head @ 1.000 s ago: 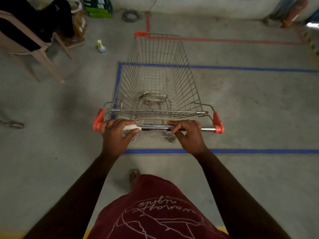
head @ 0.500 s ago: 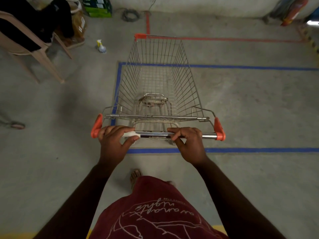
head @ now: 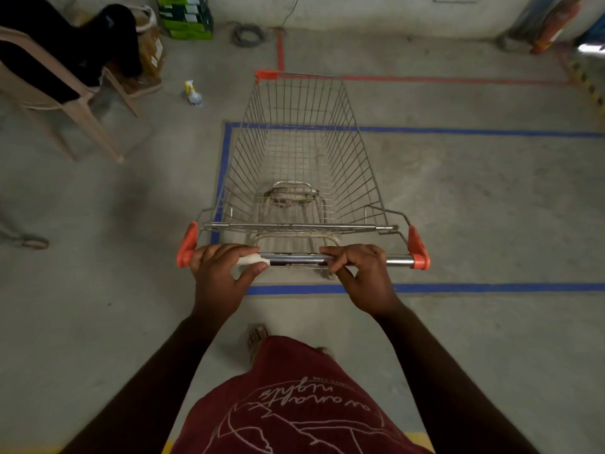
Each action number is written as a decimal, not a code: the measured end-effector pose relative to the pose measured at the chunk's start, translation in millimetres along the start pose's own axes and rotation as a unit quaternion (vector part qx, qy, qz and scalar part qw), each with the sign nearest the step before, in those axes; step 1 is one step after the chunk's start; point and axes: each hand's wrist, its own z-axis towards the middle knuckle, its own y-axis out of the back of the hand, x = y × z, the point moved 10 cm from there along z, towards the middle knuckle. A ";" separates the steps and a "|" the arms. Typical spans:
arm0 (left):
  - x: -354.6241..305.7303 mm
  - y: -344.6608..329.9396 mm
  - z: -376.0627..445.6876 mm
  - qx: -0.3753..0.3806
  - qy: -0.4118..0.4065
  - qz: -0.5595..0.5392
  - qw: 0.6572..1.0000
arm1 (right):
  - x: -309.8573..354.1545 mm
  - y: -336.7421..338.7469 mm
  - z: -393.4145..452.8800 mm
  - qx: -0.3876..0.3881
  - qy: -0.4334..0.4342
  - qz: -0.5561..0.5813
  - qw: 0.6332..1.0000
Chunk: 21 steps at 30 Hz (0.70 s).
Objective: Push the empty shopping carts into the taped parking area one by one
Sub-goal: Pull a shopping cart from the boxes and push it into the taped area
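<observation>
A: Risk from here? The shopping cart [head: 302,165] sits mostly inside the blue taped parking area [head: 474,287], but its left side rides on the left tape line. A crooked push could leave wheels outside, or run the nose past the far blue line toward the red tape [head: 442,80].

B: Grip? Left hand [head: 222,273] is curled round the handle bar [head: 397,260] near the left orange end cap. Right hand [head: 363,273] is wrapped round it right of centre. Both clenched on the bar. Basket empty.
</observation>
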 end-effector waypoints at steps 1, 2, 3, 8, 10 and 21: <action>0.4 -1.1 -0.6 0.000 0.000 0.000 1.000 | 0.1 0.7 -0.9 -0.002 -0.003 -0.002 1.000; -0.6 -1.3 -0.7 -0.002 -0.002 -0.002 1.000 | 0.9 1.3 -1.9 -0.004 -0.004 -0.004 1.000; -1.5 -1.5 -0.5 -0.003 -0.004 -0.004 1.000 | 2.0 1.7 -2.7 -0.006 -0.005 -0.005 1.000; -4.8 0.6 0.6 -0.009 0.000 -0.006 1.000 | 0.2 1.8 -1.2 0.002 0.004 -0.006 1.000; -7.6 -0.7 -0.2 -0.006 0.001 -0.016 1.000 | -1.1 3.3 -0.6 0.004 0.006 -0.003 1.000; -20.1 3.1 -0.4 -0.020 -0.015 -0.004 1.000 | -3.8 8.1 0.4 -0.007 0.002 -0.004 1.000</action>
